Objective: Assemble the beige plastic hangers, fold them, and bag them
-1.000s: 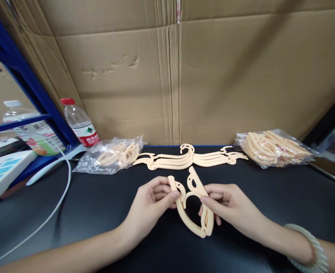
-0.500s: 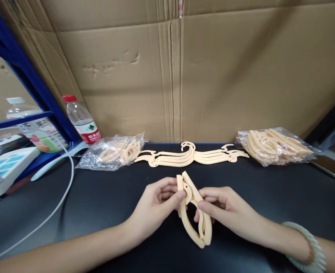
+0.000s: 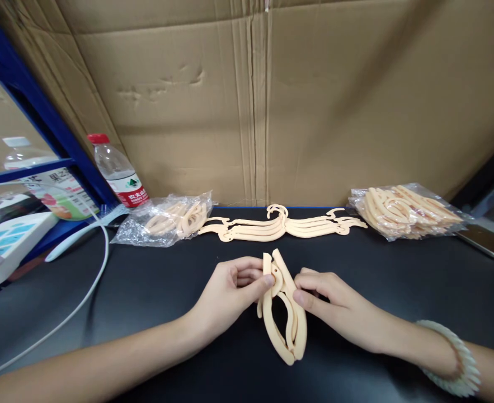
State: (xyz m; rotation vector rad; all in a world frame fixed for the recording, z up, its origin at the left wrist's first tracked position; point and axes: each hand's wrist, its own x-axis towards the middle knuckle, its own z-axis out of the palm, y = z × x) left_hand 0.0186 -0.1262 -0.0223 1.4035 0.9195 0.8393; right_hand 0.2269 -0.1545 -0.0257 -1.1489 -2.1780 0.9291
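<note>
Between my hands is a cream folding clothes hanger (image 3: pixel 300 324), folded up, its two arms meeting at the lower end and standing slightly apart at the top. My left hand (image 3: pixel 234 291) pinches its left arm near the pivot, thumb in front and fingers behind. On the other side, my right hand (image 3: pixel 330 299) grips the right arm with thumb and curled fingers. Some of the fingertips are hidden behind the hanger. Beyond it, several unfolded hangers (image 3: pixel 257 230) of the same colour lie stacked across the black table (image 3: pixel 154 313).
Bagged hangers lie at the back left (image 3: pixel 166 221) and back right (image 3: pixel 401 210). A phone (image 3: pixel 488 240) rests at the right. Along the left are a red-capped bottle (image 3: pixel 118 173), a white cable (image 3: pixel 99 268) and a blue frame (image 3: pixel 53 123). Cardboard (image 3: pixel 179 129) stands behind.
The lower end of the folded hanger has swung a little to the left. My right fingers have shifted up along its right arm. The view has tilted slightly.
</note>
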